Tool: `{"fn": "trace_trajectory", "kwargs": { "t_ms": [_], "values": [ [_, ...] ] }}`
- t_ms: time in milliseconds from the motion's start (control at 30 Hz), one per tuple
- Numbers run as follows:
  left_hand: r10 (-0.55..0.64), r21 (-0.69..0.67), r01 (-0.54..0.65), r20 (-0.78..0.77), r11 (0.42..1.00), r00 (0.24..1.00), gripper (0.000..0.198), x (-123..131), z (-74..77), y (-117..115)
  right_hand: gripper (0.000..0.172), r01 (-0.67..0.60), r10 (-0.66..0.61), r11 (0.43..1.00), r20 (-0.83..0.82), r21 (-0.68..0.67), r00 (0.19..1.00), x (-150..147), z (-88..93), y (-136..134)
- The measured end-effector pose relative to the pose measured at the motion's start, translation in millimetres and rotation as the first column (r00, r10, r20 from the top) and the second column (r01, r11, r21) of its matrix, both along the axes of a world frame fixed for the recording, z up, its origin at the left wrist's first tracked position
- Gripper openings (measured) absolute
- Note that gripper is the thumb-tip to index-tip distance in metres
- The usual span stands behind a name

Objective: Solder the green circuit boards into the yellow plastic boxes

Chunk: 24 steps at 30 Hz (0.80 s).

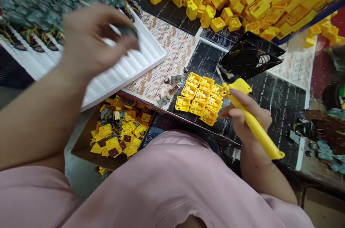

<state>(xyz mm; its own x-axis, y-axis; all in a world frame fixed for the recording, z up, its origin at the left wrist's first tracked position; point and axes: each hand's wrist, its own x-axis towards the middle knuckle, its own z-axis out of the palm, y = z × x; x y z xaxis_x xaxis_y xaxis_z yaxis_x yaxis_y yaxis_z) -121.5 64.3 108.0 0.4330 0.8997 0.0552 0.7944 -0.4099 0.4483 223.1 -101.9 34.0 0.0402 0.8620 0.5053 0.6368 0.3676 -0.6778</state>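
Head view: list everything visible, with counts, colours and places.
heaped plastic housings: too many to count, yellow, top right
grouped plastic housings: about nine, yellow, centre, on a black sheet
circuit boards: many, grey-green, top left
foam tray: one, white, left of centre
cardboard box: one, brown, lower left, holding yellow housings and boards
fan: one, black, right of centre
yellow-handled soldering iron: one, yellow, in right hand
left hand: blurred, over foam tray
right hand: lower right
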Motion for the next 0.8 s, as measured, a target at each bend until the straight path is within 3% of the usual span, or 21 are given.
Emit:
{"fn": "trace_trajectory", "kwargs": {
  "t_ms": [33, 100, 167, 233, 333, 433, 533, 633, 700, 800],
  "values": [
    [-0.062, 0.08, 0.056, 0.077, 0.995, 0.995, 0.049, 23, -1.0, -15, 0.026, -0.027, 0.027, 0.999, -0.02, -0.018, 0.999, -5, 2.1, 2],
    [-0.318, 0.084, 0.312, 0.074, 0.946, 0.945, 0.032, 65, -11.3, -43, 0.015, -0.075, 0.072, 0.997, -0.082, -0.026, 0.994, -17, 4.1, 8],
    [-0.467, 0.066, 0.462, 0.092, 0.884, 0.88, 0.028, 96, -28.9, -62, 0.023, -0.146, 0.139, 0.989, -0.178, -0.022, 0.974, -27, 3.0, 13],
    [-0.51, 0.114, 0.497, 0.23, 0.86, 0.829, 0.033, 111, -48.7, -72, 0.031, -0.188, 0.176, 0.982, -0.281, -0.015, 0.944, -33, 0.5, 17],
    [-0.355, 0.132, 0.346, 0.583, 0.929, 0.731, 0.056, 112, -74.4, -76, 0.031, -0.081, 0.091, 0.996, -0.327, 0.045, 0.941, -34, -2.1, 14],
    [-0.102, -0.056, 0.218, 0.752, 0.974, 0.651, 0.058, 109, -89.6, -82, 0.033, 0.044, 0.0, 0.99, -0.316, 0.131, 0.949, -33, -1.8, 8],
    [-0.089, -0.104, 0.254, 0.759, 0.962, 0.645, 0.048, 119, -91.3, -94, 0.036, 0.062, 0.004, 0.977, -0.304, 0.206, 0.953, -35, -2.0, 4],
    [-0.021, -0.112, 0.215, 0.844, 0.97, 0.536, 0.042, 140, -82.7, -104, 0.038, 0.074, -0.005, 0.971, -0.292, 0.226, 0.956, -42, -6.4, 3],
    [0.123, -0.224, 0.221, 0.911, 0.949, 0.394, 0.038, 154, -76.6, -108, 0.039, 0.091, -0.02, 0.967, -0.287, 0.238, 0.958, -46, -11.7, 2],
    [0.353, -0.416, 0.371, 0.908, 0.83, 0.228, 0.038, 163, -71.4, -105, 0.04, 0.101, -0.037, 0.957, -0.231, 0.272, 0.972, -47, -20.1, 0]
  ]
}}
